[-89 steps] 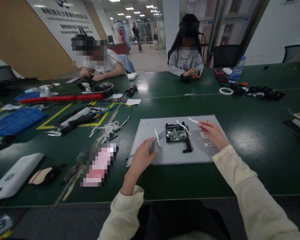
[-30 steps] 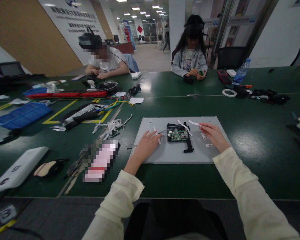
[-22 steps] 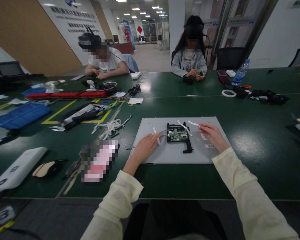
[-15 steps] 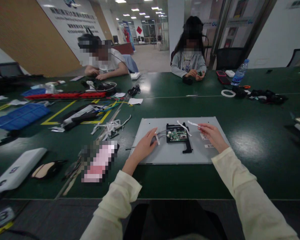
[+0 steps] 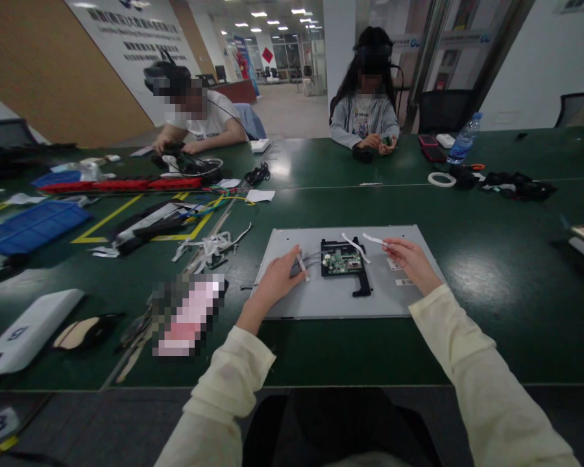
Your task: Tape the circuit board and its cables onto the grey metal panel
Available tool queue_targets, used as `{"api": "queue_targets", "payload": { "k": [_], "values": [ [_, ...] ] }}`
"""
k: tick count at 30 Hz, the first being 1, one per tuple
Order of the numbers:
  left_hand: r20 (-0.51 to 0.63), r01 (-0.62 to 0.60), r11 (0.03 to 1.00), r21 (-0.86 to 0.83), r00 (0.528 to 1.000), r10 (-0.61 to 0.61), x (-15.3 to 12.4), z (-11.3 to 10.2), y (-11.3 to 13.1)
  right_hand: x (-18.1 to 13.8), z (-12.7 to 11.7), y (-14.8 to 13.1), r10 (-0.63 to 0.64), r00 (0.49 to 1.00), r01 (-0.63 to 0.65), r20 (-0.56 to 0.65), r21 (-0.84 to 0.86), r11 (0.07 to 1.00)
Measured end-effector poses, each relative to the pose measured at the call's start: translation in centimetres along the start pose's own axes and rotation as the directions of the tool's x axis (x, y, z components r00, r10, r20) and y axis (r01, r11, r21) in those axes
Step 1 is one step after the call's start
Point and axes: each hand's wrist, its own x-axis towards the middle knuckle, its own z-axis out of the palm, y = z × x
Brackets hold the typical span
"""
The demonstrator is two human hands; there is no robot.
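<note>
The left hand [image 5: 278, 280] rests on the grey panel [image 5: 321, 299], fingers curled around the grey cable [image 5: 307, 263] beside the circuit board [image 5: 341, 261]. The right hand [image 5: 409, 261] pinches a white strip [image 5: 372, 239] (its far end free) between thumb and forefinger. The panel lies flat on the green worktop [image 5: 491, 272].

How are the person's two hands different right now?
The left hand lies on the grey wire bundle beside the circuit board; the right hand pinches a white ribbon strip past the board's other side. Both rest over the grey metal panel.
</note>
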Motion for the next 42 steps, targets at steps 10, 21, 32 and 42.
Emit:
{"api": "queue_targets", "payload": {
  "k": [10,21,32,42],
  "values": [
    [0.168,0.040,0.995,0.095,0.984,-0.055,0.5,-0.8,-0.1,0.0,0.1,0.1,-0.023,0.997,0.028,-0.079,0.067,0.997],
    [0.209,0.020,0.988,0.155,0.977,-0.052,-0.3,-0.5,0.4,-2.3,0.7,-2.8,-0.872,0.477,0.525,-0.105,-0.762,0.379],
    [0.092,0.016,0.977,0.211,0.995,-0.036,-1.2,-1.4,3.1,-1.7,1.7,-0.7,-0.574,0.818,0.431,-0.028,-0.631,0.645],
    [0.103,0.063,0.982,0.176,0.991,-0.082,-1.9,-0.3,2.5,-1.5,2.4,2.0,-0.364,0.911,0.390,0.195,-0.692,0.607]
  ]
}}
